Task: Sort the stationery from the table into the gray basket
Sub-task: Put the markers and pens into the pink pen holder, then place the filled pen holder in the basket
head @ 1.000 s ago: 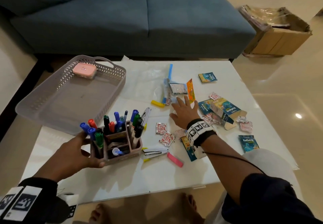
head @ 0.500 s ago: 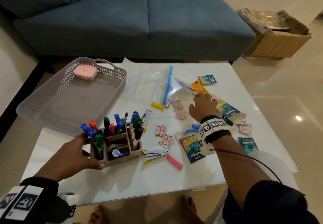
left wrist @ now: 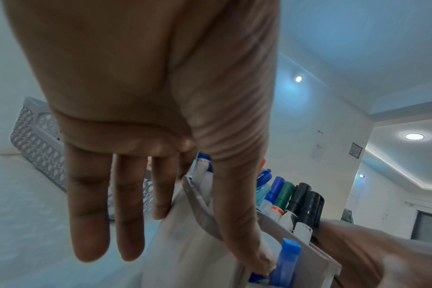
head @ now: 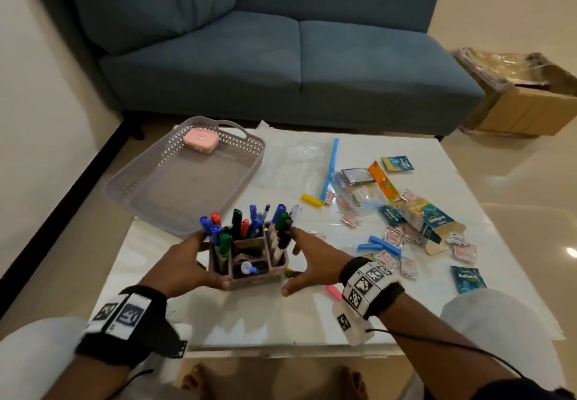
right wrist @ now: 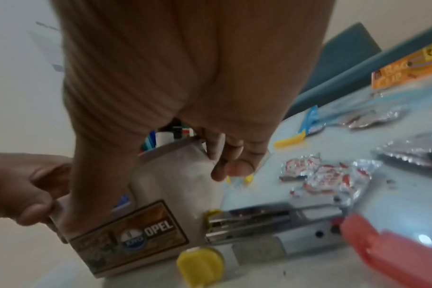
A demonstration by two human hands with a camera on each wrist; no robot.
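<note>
Mauve-grey plastic pen organiser (head: 249,262) stands upright on the white desk (head: 237,318), near its front edge, just in front of the gray basket (head: 184,187) and outside it; compartments hold markers (head: 237,224) with blue, red, green and black caps, standing tilted; a brown label reading "OPEL" is visible on its near face in the right wrist view.

Left hand (head: 182,267) grips the organiser's left side; thumb curled over the near left corner, fingers (left wrist: 158,187) laid straight down the outer wall; clamped on the organiser.

Right hand (head: 307,263) at the organiser's right side; fingers (right wrist: 225,155) bent around the far right corner and touching it in the right wrist view; thumb spread apart toward the near side; contact of the thumb with the wall cannot be told.

Gray basket sits at the far left of the desk, overhanging the left edge; a pink case (head: 200,139) lies in its far corner.

On the desk just right of the organiser: a metal stapler (right wrist: 271,224) touching its lower right corner, a pink clip (head: 334,292), a yellow clip (right wrist: 200,267); farther right, scattered foil sachets (head: 387,259), blue clips (head: 379,245), an open teal carton (head: 429,221), teal packets (head: 467,278), a clear bag with a blue slider (head: 329,168), an orange card (head: 382,182).

Blue sofa (head: 281,65) stands beyond the desk; a cardboard box (head: 527,100) on the floor at far right.
</note>
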